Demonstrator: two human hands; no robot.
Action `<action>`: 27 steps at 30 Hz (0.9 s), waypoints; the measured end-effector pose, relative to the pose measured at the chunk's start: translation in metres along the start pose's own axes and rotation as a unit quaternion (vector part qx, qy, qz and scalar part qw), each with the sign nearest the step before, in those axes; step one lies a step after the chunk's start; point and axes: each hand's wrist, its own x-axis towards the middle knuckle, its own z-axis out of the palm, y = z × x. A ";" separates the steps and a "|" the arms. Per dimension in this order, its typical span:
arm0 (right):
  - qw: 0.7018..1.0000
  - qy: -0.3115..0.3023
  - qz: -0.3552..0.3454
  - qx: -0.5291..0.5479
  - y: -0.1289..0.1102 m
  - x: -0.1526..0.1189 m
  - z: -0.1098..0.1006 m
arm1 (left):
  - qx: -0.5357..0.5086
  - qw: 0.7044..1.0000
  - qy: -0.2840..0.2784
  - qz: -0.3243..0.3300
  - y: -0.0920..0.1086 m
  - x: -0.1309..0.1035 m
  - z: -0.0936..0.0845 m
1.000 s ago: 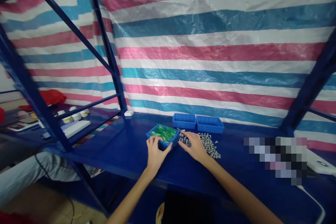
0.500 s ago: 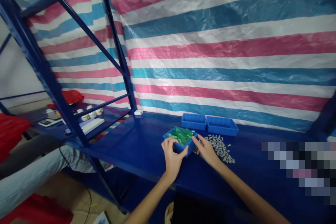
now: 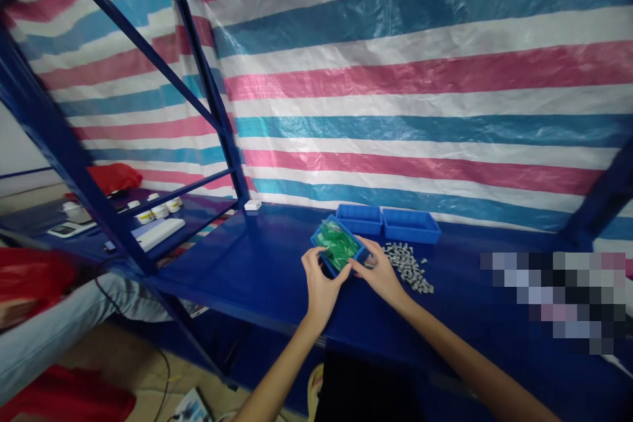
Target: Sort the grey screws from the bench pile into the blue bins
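Note:
A small blue tray [image 3: 318, 238] filled with green pieces [image 3: 336, 244] is tilted up above the blue table [image 3: 247, 264]. My left hand [image 3: 320, 283] grips its near left corner. My right hand [image 3: 380, 270] holds its right side. A heap of small grey parts [image 3: 408, 265] lies on the table just right of my right hand.
Two more blue trays [image 3: 359, 219] [image 3: 411, 227] stand side by side behind, against a striped tarp [image 3: 420, 79]. Blue rack posts [image 3: 208, 86] rise at the left. A neighbouring table [image 3: 99, 237] holds white jars, a white block and a scale; a person's leg shows at bottom left.
My right hand left the grey parts and took hold of the tray's right side. Both hands lifted and tilted the tray with the green pieces.

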 end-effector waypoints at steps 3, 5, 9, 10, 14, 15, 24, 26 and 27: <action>0.997 0.020 -0.048 -0.061 0.001 -0.004 0.004 | 0.008 1.000 0.001 -0.024 -0.002 0.002 0.002; 0.995 0.018 -0.043 -0.087 -0.001 -0.007 0.006 | 0.020 0.999 -0.014 -0.036 -0.003 0.004 0.003; 0.989 -0.013 -0.058 -0.135 -0.009 -0.011 0.010 | 0.023 0.996 -0.042 -0.077 -0.008 0.008 0.006; 0.985 -0.018 -0.070 -0.154 -0.011 -0.011 0.011 | 0.022 0.995 -0.043 -0.093 -0.009 0.008 0.007; 0.968 -0.020 -0.092 -0.233 -0.014 -0.013 0.018 | 0.025 0.989 -0.036 -0.143 -0.014 0.009 0.007; 0.966 -0.018 -0.088 -0.244 -0.014 -0.014 0.021 | 0.024 0.987 -0.035 -0.154 -0.015 0.009 0.007; 0.956 -0.035 -0.091 -0.276 -0.013 -0.010 0.032 | 0.048 0.988 -0.004 -0.144 -0.020 0.011 0.005; 0.957 -0.036 -0.095 -0.272 -0.015 -0.008 0.032 | 0.064 0.989 -0.005 -0.135 -0.021 0.012 0.005; 0.957 -0.036 -0.098 -0.271 -0.016 -0.008 0.032 | 0.066 0.989 -0.004 -0.131 -0.023 0.012 0.005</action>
